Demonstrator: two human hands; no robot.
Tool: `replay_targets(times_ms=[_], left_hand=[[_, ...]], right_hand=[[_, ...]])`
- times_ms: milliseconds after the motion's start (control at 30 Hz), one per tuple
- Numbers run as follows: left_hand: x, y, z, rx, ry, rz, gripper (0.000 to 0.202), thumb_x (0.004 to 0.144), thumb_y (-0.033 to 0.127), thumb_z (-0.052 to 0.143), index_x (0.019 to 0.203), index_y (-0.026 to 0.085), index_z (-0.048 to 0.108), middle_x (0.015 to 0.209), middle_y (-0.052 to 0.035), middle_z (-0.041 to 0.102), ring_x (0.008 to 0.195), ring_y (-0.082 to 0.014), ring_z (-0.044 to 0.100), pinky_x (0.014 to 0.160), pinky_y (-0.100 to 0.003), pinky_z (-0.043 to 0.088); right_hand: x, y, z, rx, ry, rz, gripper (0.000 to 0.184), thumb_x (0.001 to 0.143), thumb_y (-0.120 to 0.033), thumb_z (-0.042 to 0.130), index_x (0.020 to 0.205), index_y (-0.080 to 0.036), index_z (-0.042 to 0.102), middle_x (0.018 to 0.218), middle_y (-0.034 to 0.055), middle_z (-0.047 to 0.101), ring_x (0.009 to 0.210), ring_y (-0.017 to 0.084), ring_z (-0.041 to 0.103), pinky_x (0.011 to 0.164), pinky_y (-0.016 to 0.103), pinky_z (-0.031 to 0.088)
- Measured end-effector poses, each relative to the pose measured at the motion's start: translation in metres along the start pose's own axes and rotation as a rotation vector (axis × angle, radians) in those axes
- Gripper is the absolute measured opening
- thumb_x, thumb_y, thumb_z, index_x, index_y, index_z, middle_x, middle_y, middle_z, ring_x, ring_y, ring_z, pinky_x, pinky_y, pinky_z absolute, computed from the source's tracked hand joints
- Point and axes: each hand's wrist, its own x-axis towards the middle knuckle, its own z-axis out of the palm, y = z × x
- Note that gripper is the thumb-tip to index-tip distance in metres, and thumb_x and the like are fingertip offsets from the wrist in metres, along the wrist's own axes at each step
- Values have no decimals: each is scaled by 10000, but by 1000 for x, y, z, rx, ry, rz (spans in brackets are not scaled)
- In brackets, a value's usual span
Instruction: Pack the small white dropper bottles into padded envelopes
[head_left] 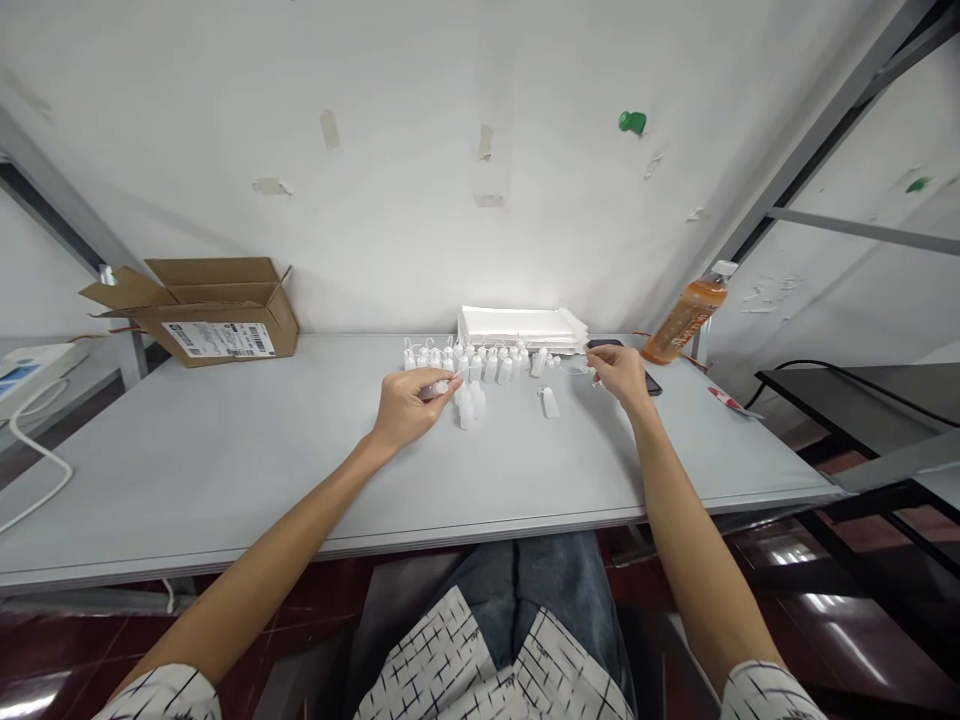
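My left hand (405, 408) is closed around a small white plastic bottle (433, 390), its narrow end pointing right. To the right, my right hand (616, 372) has its fingers pinched together low over the table, beside thin clear pieces (576, 370). Whether it holds one of them is too small to tell. Several small white bottles with thin loops at their tops stand in a cluster (491, 365) between my hands. A few translucent bottles (469, 405) lie just right of my left hand. One white tag-like piece (550, 403) with a loop lies apart.
Behind the bottles is a stack of white trays or sheets (521, 325) against the wall. An open cardboard box (217, 315) stands at the back left. An orange drink bottle (686, 315) leans at the back right. A dark phone (652, 384) lies partly behind my right hand.
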Motion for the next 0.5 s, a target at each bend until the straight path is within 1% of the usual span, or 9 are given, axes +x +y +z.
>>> replay_targets(times_ms=[100, 167, 233, 300, 333, 367, 433, 467, 500], left_hand=[[1, -2, 1, -25, 25, 45, 268, 867, 386, 640, 719, 182, 733, 711, -25, 741, 574, -143, 654, 510, -239, 473], [1, -4, 2, -41, 50, 87, 236, 850, 358, 667, 709, 182, 736, 693, -20, 741, 564, -140, 658, 501, -228, 469], [1, -4, 3, -48, 59, 123, 205, 840, 328, 684, 708, 181, 738, 682, -18, 741, 546, -135, 654, 482, -218, 454], [0, -2, 4, -51, 53, 146, 187, 842, 306, 686, 712, 181, 740, 678, -15, 742, 530, -129, 646, 470, -213, 444], [0, -2, 4, -53, 48, 154, 185, 844, 300, 685, 714, 181, 740, 677, -15, 742, 529, -128, 647, 468, -211, 442], [0, -1, 4, -54, 43, 159, 187, 847, 298, 683, 713, 180, 739, 675, -16, 742, 531, -129, 648, 468, -211, 440], [-1, 0, 5, -48, 33, 163, 197, 851, 305, 682, 708, 181, 737, 667, -16, 738, 523, -127, 642, 466, -212, 432], [-1, 0, 5, -41, 30, 164, 202, 852, 308, 681, 704, 181, 736, 659, -15, 735, 510, -122, 633, 461, -212, 424], [0, 0, 5, -33, 30, 164, 206, 852, 308, 680, 699, 181, 735, 652, -13, 732, 498, -118, 623, 456, -212, 417]], right_hand=[[-5, -8, 3, -220, 73, -76, 248, 789, -313, 593, 944, -202, 751, 967, 74, 726, 800, 222, 652, 768, 347, 481], [-9, -15, 3, -280, 158, -105, 258, 797, -325, 583, 945, -204, 755, 1071, 99, 703, 921, 258, 643, 815, 374, 476], [-14, -23, 3, -246, 230, -127, 249, 802, -324, 571, 907, -191, 752, 1075, 111, 696, 966, 269, 636, 844, 386, 475], [-19, -32, 4, -139, 267, -153, 235, 803, -325, 569, 864, -176, 741, 1011, 106, 708, 929, 255, 650, 846, 378, 481], [-21, -38, 5, -61, 247, -167, 239, 809, -336, 566, 851, -169, 732, 963, 100, 715, 876, 242, 662, 817, 366, 492], [-24, -45, 6, 24, 193, -184, 252, 819, -354, 560, 848, -164, 723, 913, 90, 719, 818, 229, 669, 770, 348, 502], [-32, -61, 9, 168, 22, -224, 289, 843, -394, 540, 845, -160, 709, 817, 70, 718, 713, 206, 671, 660, 306, 496], [-36, -70, 12, 199, -65, -246, 301, 853, -405, 531, 838, -160, 705, 783, 61, 714, 680, 197, 668, 629, 290, 484], [-39, -78, 14, 179, -111, -264, 302, 858, -405, 529, 815, -162, 703, 759, 55, 712, 664, 188, 665, 628, 280, 475]])
